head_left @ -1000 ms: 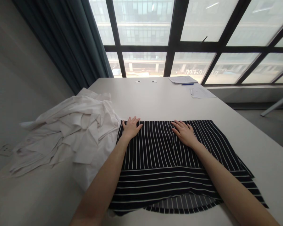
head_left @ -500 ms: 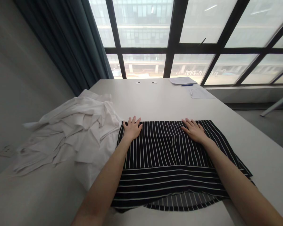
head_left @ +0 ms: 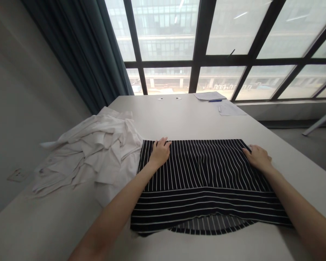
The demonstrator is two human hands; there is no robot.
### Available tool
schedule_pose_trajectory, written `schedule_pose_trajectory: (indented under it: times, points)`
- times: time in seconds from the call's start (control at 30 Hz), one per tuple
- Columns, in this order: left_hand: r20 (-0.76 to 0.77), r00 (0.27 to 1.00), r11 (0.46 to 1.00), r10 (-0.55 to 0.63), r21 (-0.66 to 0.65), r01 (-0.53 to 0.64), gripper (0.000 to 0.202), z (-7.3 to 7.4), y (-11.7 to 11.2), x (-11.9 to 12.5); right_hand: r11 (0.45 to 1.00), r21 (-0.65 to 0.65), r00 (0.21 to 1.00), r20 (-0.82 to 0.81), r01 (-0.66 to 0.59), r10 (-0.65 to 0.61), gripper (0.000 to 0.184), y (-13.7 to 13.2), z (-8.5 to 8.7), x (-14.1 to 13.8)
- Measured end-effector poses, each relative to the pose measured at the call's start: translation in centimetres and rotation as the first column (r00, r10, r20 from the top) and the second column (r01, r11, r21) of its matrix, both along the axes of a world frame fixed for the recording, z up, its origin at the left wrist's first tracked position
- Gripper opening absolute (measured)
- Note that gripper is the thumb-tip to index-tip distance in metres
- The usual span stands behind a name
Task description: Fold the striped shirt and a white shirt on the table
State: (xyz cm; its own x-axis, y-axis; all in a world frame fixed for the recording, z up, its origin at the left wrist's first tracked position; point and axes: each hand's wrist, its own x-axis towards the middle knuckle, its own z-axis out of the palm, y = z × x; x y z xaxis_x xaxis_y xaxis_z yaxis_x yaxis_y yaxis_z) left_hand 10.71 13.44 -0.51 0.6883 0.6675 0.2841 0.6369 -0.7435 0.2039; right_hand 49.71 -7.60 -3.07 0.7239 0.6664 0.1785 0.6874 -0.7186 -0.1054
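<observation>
A black garment with thin white stripes (head_left: 203,181) lies folded flat on the white table (head_left: 179,119) in front of me. My left hand (head_left: 161,152) rests palm down on its far left part, fingers stretched out. Over at the garment's far right corner, my right hand (head_left: 257,157) also lies flat with fingers extended. Neither hand holds anything. Both forearms reach across the cloth from the near edge.
A heap of crumpled white clothes (head_left: 95,152) lies on the table's left, touching the striped garment. Papers (head_left: 228,108) and a blue pen (head_left: 215,100) sit at the far right. Dark curtain (head_left: 81,54) and large windows stand behind.
My right hand has slid rightward over the cloth from near its middle to its far right corner. My left hand has stayed about where it was on the far left part.
</observation>
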Motion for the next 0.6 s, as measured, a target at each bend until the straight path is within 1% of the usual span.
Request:
schedule_pose_trajectory:
  times: [0.03,0.07,0.1,0.17,0.2,0.23,0.27,0.33,0.43,0.5,0.6]
  points:
    - [0.016,0.996,0.995,-0.087,-0.044,0.088,0.039,0.3,-1.2,-0.2,1.0,-0.002,1.0,0.002,0.007,-0.007,0.065,-0.9,0.0,0.0]
    - [0.03,0.984,0.979,-0.176,-0.097,0.178,0.041,0.7,-2.7,-0.5,1.0,-0.004,1.0,0.008,0.014,-0.014,0.064,-1.9,0.0,0.0]
    - [0.035,0.963,0.952,-0.266,-0.146,0.269,0.045,1.0,-4.2,-0.9,1.0,-0.006,1.0,0.016,0.024,-0.023,0.065,-2.9,0.0,0.0]
    - [0.016,0.888,0.866,-0.459,-0.217,0.451,0.049,1.6,-7.4,-2.1,1.0,-0.008,1.0,0.007,0.029,-0.029,0.067,-4.9,-0.3,-0.1]
    - [-0.003,0.841,0.814,-0.542,-0.25,0.524,0.049,1.8,-8.8,-2.7,1.0,-0.006,1.0,-0.013,0.018,-0.018,0.068,-5.9,-0.4,-0.2]
    - [-0.03,0.799,0.773,-0.6,-0.277,0.57,0.05,2.0,-10.0,-3.4,1.0,-0.001,0.999,-0.046,-0.003,0.003,0.068,-6.8,-0.5,-0.3]
    - [-0.055,0.78,0.757,-0.623,-0.292,0.584,0.051,2.0,-10.9,-4.0,1.0,0.006,0.995,-0.091,-0.029,0.029,0.067,-7.5,-0.5,-0.5]
    - [-0.086,0.767,0.751,-0.636,-0.295,0.59,0.056,1.9,-11.9,-4.9,0.999,0.019,0.982,-0.181,-0.049,0.052,0.064,-8.5,-0.2,-1.1]
    - [-0.096,0.766,0.756,-0.635,-0.28,0.592,0.058,1.7,-12.0,-5.5,1.0,0.016,0.964,-0.266,-0.021,0.024,0.058,-9.0,0.6,-2.3]
    - [-0.108,0.762,0.755,-0.638,-0.285,0.591,0.058,1.6,-11.7,-5.5,0.999,0.017,0.96,-0.275,-0.048,0.051,0.049,-8.9,1.3,-2.9]
    - [-0.122,0.761,0.754,-0.638,-0.3,0.584,0.058,1.7,-11.6,-5.2,0.995,0.054,0.971,-0.223,-0.079,0.089,0.033,-8.8,1.8,-3.1]
